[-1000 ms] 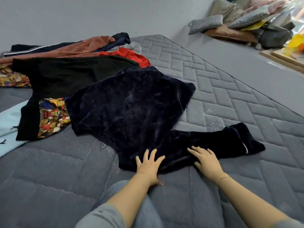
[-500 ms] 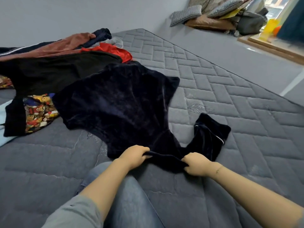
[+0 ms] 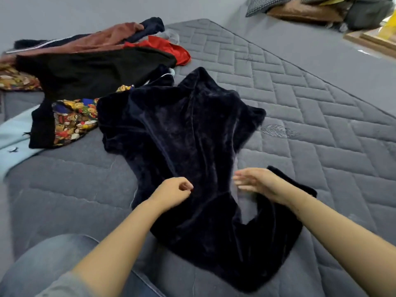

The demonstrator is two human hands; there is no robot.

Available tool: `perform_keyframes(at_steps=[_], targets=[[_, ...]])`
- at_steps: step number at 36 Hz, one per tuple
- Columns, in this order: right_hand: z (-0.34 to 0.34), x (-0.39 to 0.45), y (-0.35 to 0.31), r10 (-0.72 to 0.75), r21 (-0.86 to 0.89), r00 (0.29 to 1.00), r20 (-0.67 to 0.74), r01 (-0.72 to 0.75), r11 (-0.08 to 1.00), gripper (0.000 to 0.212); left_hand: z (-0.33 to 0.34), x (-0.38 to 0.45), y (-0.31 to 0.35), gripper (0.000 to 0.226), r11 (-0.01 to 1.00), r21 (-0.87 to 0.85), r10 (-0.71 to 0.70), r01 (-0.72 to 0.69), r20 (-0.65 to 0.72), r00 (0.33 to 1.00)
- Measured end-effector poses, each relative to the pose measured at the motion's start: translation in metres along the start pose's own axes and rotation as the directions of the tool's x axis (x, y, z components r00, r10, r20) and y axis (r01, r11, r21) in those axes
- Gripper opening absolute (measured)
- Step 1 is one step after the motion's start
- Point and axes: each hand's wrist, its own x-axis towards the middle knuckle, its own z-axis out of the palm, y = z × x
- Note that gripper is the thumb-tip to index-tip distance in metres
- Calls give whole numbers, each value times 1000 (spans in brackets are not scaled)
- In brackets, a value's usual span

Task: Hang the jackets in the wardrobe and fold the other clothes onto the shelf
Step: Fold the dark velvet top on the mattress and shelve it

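Dark navy velvet garment [image 3: 188,146] spread flat on the grey quilted mattress [image 3: 300,108] for folding; left hand [image 3: 173,192] curled, apparently empty; right hand [image 3: 259,183] open above it.

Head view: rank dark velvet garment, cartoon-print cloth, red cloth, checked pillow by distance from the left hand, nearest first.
1. Dark navy velvet garment: directly under the left hand.
2. Colourful cartoon-print cloth: up and to the left, under a black garment.
3. Red satin cloth: far end of the pile.
4. Black-and-white checked pillow: top right, off the mattress.
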Motion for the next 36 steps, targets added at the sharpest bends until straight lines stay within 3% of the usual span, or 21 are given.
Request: perform_keyframes(at_steps=[3,5,7,9,11,13,16,18,20,21,23,24,27,31,34,36], targets=[[-15,41,-22,37,214,985,-170,0,977,18,5,-1,-11,20,1000,24,16,-7,-375,927],[-17,65,-28,113,312,980,-162,-58,948,21,8,-4,-20,25,994,58,-46,95,-559,828],[-15,85,-31,106,446,984,-140,-33,894,21,10,-6,-30,33,969,-21,-197,247,-670,716],[-8,101,-34,58,568,990,-130,26,822,22,9,-6,-40,47,900,-244,-428,361,-643,635],[0,111,-39,42,587,989,-144,51,808,25,7,-2,-46,62,781,-457,-622,425,-510,594],[4,121,-40,16,562,986,-168,82,823,32,7,3,-50,70,750,-479,-656,456,-460,598],[0,129,-43,-32,522,976,-216,143,841,42,10,6,-57,64,790,-508,-582,343,-444,681],[-13,127,-46,-75,491,903,-423,298,818,25,9,4,-62,54,777,-559,-566,290,-417,711],[-31,120,-46,-108,374,726,-679,469,800,6,6,2,-70,38,727,-646,-589,234,-410,696],[-39,116,-43,-125,291,629,-767,514,807,9,5,1,-73,32,689,-695,-605,205,-396,690],[-49,109,-28,-154,144,505,-850,502,852,12,6,-1,-77,28,661,-726,-621,189,-388,681],[-52,106,-19,-156,115,501,-852,468,876,12,8,-1,-77,28,682,-700,-621,211,-403,672],[-59,104,-1,-60,238,640,-766,369,898,23,10,-3,-76,27,739,-606,-622,295,-445,644],[-76,100,-16,4,531,864,-504,306,790,26,8,-4,-75,29,757,-554,-621,346,-446,644],[-84,102,-28,-15,631,921,-389,278,724,29,9,-3,-69,35,777,-519,-609,356,-475,635],[-83,106,-33,-61,568,938,-342,258,782,33,10,-3,-67,40,787,-513,-595,342,-489,638]])
